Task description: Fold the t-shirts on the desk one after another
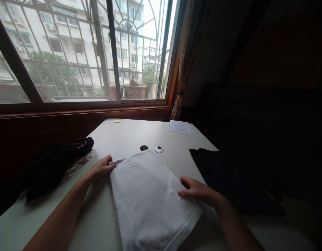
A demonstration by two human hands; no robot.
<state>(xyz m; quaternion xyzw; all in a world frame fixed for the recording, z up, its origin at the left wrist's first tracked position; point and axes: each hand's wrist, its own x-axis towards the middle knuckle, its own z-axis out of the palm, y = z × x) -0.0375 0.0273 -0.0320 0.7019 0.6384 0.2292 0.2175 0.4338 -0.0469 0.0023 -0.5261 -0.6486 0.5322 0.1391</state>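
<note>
A white folded cloth garment (152, 198) lies in front of me on the white table, its lower part running out of the bottom of the view. Its exact kind is not clear from the folds. My left hand (103, 167) pinches the upper left corner between thumb and fingers. At the right edge, my right hand (193, 190) is closed with thumb and forefinger on the fabric. The cloth looks mostly smooth, with a hem band along its lower right side.
The white table (132, 134) has a cable hole (144, 148) and a round white cover (158, 149). Dark clothes (56, 167) are heaped at left; a dark folded garment (234, 181) lies right. Papers (180, 127) and a yellow note (117, 121) sit at the back, below a window (82, 52).
</note>
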